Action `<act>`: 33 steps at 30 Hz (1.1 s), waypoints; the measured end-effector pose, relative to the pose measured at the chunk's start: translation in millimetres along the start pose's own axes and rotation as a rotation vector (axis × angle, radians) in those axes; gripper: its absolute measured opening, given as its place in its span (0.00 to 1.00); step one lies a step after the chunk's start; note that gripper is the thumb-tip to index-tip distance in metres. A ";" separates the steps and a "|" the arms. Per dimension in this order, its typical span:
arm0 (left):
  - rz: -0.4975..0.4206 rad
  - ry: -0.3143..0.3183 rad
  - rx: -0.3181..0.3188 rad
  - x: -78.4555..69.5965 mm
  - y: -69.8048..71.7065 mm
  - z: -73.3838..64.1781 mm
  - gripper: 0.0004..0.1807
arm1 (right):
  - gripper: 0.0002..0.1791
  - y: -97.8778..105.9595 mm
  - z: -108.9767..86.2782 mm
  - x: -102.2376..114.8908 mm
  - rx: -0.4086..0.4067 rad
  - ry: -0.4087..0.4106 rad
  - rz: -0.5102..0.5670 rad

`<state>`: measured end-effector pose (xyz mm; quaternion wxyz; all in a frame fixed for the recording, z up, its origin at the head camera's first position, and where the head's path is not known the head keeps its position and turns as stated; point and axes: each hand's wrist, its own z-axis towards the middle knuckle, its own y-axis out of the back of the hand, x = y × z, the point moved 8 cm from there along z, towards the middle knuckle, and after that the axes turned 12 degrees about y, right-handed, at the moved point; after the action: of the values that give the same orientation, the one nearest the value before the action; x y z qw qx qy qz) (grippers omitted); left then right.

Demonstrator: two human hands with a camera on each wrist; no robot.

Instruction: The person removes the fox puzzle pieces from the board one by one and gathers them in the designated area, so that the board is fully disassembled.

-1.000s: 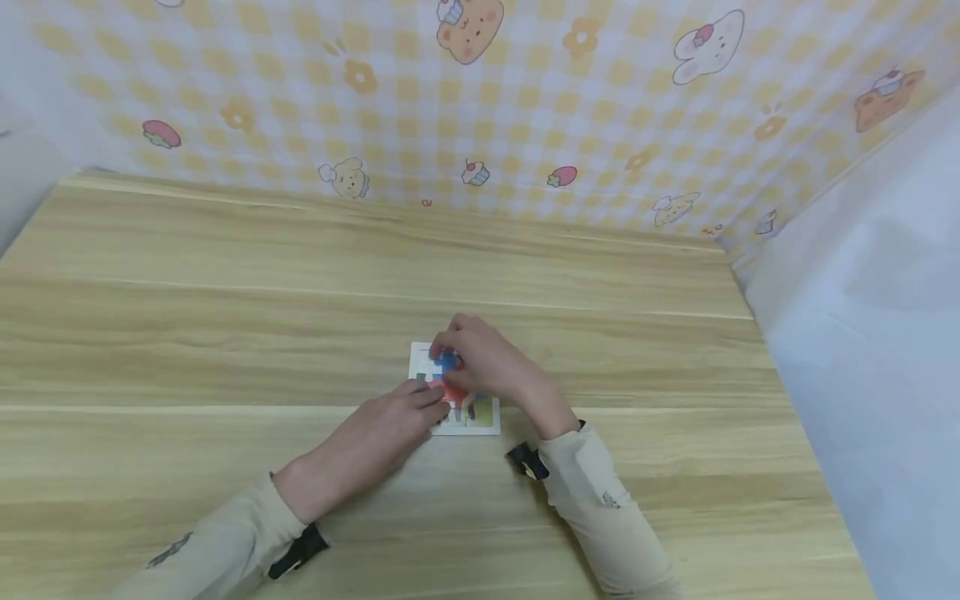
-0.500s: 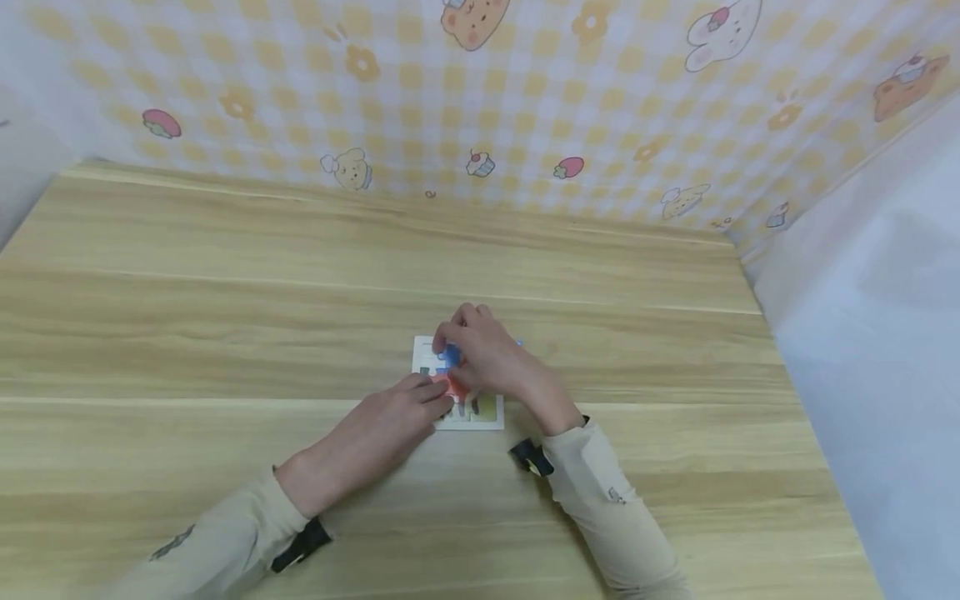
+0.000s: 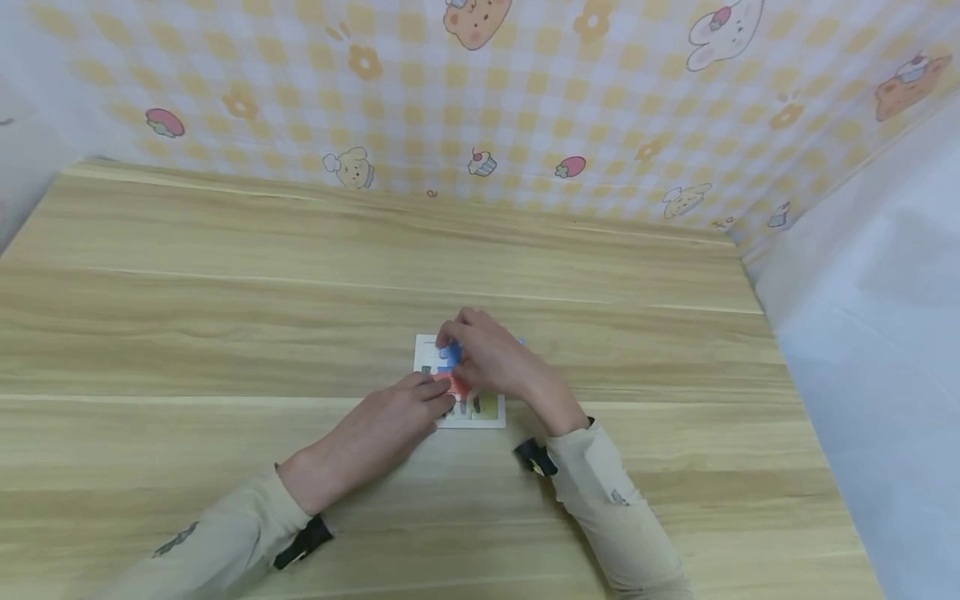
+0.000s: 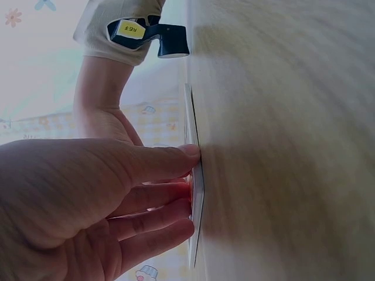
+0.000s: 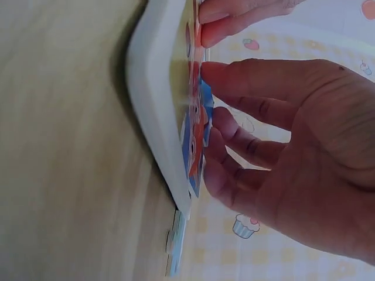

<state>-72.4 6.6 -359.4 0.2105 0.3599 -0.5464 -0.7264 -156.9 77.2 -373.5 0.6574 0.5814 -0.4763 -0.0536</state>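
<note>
A small jigsaw puzzle with a white frame [image 3: 491, 422] lies on the table, its picture showing red, blue and yellow-green parts. My left hand [image 3: 382, 425] rests on its near left part, straight fingertips on the red area; in the left wrist view the left thumb [image 4: 170, 161] lies at the board's edge [image 4: 198, 205]. Over the upper part, my right hand [image 3: 495, 358] pinches a blue puzzle piece [image 3: 453, 354] between thumb and fingers. The right wrist view shows this blue piece [image 5: 206, 99] tilted up from the board's surface, with the right fingertips [image 5: 220, 175] close over the picture.
Beyond the board's far corner a loose light-blue piece [image 5: 177, 243] lies on the wooden table [image 3: 225, 333]; only its tip shows past my right hand in the head view. A yellow checked cloth [image 3: 412, 100] hangs behind, and a white sheet [image 3: 862, 333] closes off the right.
The head view has tilted slightly, shifting the whole scene. Both hands stay at the board, the right still at the blue piece with only slight finger movement.
</note>
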 end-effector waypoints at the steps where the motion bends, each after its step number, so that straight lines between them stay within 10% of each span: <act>1: -0.002 0.002 0.001 0.3 -0.3 0.1 0.14 | 0.20 0.5 -1.1 -2.2 -0.014 -0.013 0.026; 18: -0.030 0.054 0.072 3.4 -3.8 1.3 0.17 | 0.19 7.4 -11.0 -8.3 -0.030 0.022 -0.077; 33: -0.055 0.057 0.045 4.3 -2.0 1.4 0.15 | 0.23 5.3 -15.2 -18.8 -0.063 -0.086 0.078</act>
<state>-76.1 5.1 -362.4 0.1978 0.4001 -0.5460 -0.7090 -159.3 101.4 -377.8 0.6559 0.5384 -0.5247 -0.0680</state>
